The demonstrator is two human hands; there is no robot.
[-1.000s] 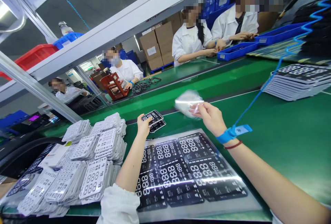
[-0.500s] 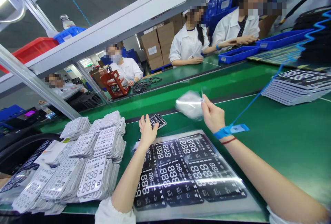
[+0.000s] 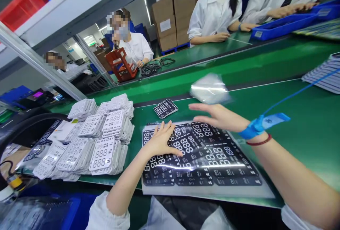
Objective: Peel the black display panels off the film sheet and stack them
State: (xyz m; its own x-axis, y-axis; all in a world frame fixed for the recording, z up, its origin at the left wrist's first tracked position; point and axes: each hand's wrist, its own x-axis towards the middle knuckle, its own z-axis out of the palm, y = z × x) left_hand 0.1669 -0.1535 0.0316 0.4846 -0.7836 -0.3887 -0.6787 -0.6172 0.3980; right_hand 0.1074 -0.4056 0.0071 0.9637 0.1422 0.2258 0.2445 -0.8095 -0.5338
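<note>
My left hand [image 3: 160,142] is open, its fingers spread over the left part of a sheet of black display-digit films [image 3: 186,178] on the green bench. Over the sheet's far right edge, my right hand [image 3: 219,117] is open too, fingers stretched out and holding nothing; whether it touches the sheet is unclear. A blue wrist strap [image 3: 252,126] circles that wrist. Just beyond my right hand lies a crumpled pile of clear plastic film [image 3: 209,89]. A small black panel with white digits [image 3: 165,108] rests beyond my left hand.
Several stacks of white-backed digit panels [image 3: 102,154] stand at the left. Another stack [image 3: 325,74] is at the far right, near the strap's blue cord [image 3: 297,92]. Across the bench, co-workers in white coats sit by blue trays [image 3: 283,26] and a red fixture [image 3: 122,65].
My right hand has let go of a piece of clear film at the pile. My left hand has moved from the small black panel back onto the sheet. The view has shifted.
</note>
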